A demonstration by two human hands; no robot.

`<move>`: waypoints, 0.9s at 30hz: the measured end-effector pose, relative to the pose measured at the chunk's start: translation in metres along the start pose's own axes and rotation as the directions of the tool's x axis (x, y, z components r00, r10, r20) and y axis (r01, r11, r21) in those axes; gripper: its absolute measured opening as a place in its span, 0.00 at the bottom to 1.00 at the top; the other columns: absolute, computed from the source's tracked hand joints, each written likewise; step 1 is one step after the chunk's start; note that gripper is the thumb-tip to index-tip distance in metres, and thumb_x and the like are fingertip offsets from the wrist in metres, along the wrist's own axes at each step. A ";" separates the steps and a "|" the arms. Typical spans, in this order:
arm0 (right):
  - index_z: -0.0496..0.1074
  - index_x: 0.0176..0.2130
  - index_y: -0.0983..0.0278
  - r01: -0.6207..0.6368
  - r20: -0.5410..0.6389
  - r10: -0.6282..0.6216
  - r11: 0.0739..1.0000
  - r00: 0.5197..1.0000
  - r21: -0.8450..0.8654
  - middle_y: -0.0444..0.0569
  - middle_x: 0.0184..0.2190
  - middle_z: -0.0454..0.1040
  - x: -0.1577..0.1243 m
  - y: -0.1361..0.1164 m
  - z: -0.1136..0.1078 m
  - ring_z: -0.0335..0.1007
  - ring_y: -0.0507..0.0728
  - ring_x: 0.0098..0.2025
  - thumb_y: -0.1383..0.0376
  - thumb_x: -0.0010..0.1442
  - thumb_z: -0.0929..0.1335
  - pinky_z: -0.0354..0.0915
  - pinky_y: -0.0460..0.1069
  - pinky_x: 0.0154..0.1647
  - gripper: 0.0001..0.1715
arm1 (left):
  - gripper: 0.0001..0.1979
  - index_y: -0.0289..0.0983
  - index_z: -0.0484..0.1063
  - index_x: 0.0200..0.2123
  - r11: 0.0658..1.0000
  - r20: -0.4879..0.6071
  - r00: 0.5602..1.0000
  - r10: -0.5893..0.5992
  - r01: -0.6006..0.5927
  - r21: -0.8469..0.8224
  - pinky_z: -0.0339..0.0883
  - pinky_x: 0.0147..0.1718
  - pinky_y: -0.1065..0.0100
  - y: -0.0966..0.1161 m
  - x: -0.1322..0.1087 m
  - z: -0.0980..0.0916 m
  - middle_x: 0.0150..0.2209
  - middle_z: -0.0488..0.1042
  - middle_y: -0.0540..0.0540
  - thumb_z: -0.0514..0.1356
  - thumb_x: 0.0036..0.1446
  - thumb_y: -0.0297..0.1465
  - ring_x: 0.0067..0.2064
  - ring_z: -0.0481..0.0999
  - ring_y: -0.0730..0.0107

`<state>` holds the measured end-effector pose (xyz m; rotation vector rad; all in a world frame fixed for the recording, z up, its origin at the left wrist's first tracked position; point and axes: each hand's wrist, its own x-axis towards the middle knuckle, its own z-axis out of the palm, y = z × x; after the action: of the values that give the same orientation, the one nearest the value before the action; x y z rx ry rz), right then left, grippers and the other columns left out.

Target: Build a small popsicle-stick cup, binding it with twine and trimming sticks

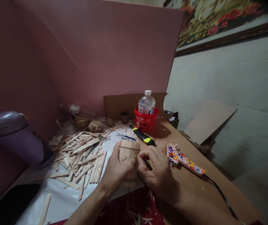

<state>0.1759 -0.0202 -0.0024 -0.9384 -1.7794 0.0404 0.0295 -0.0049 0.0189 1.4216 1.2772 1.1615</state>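
Note:
My left hand (117, 168) is wrapped around a small barrel-shaped piece made of wooden craft sticks (130, 153). A band of twine (129, 147) circles it near its top. At its right side my right hand (155, 168) is closed in a pinch, fingertips close to the wood. What those fingers hold, if anything, is hidden. Just beyond the hands lie a black and yellow utility knife (142, 135) and a small pair of metal scissors or pliers (126, 137).
Loose craft sticks (77, 156) are heaped on the left. Twine balls (95, 126) sit behind them. A red tub (146, 120) holds a plastic bottle (146, 101). On the right lies a flowered, corded glue gun (183, 159). A purple tumbler (18, 140) and dark phone-like slab (13, 200) are leftmost.

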 end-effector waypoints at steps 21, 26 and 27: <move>0.67 0.31 0.64 0.000 0.045 0.003 0.996 0.999 -0.084 0.47 0.28 0.70 0.003 0.001 0.002 0.66 0.56 0.33 0.70 0.58 0.64 0.58 0.51 0.35 0.05 | 0.34 0.33 0.60 0.55 0.996 0.010 0.998 0.056 -0.057 0.073 0.65 0.47 0.60 -0.004 0.001 -0.002 0.47 0.74 0.40 0.64 0.45 0.35 0.49 0.72 0.53; 0.66 0.31 0.64 0.007 0.063 -0.001 0.995 0.998 -0.102 0.47 0.28 0.69 0.002 0.002 0.001 0.64 0.56 0.32 0.69 0.59 0.63 0.57 0.51 0.35 0.05 | 0.33 0.32 0.61 0.54 0.997 0.016 0.998 0.057 -0.058 0.059 0.65 0.47 0.59 -0.002 0.001 0.000 0.47 0.74 0.39 0.64 0.44 0.37 0.48 0.72 0.52; 0.66 0.31 0.64 0.008 0.060 -0.002 0.994 0.998 -0.106 0.47 0.28 0.69 0.001 0.002 0.001 0.64 0.56 0.32 0.69 0.59 0.63 0.57 0.51 0.35 0.05 | 0.33 0.32 0.62 0.54 0.997 0.020 0.998 0.057 -0.058 0.045 0.65 0.47 0.59 -0.002 0.001 0.000 0.46 0.75 0.39 0.64 0.44 0.37 0.48 0.72 0.52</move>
<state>0.1757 -0.0177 -0.0028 -1.0182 -1.8542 -0.0306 0.0292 -0.0036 0.0172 1.5080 1.2642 1.1619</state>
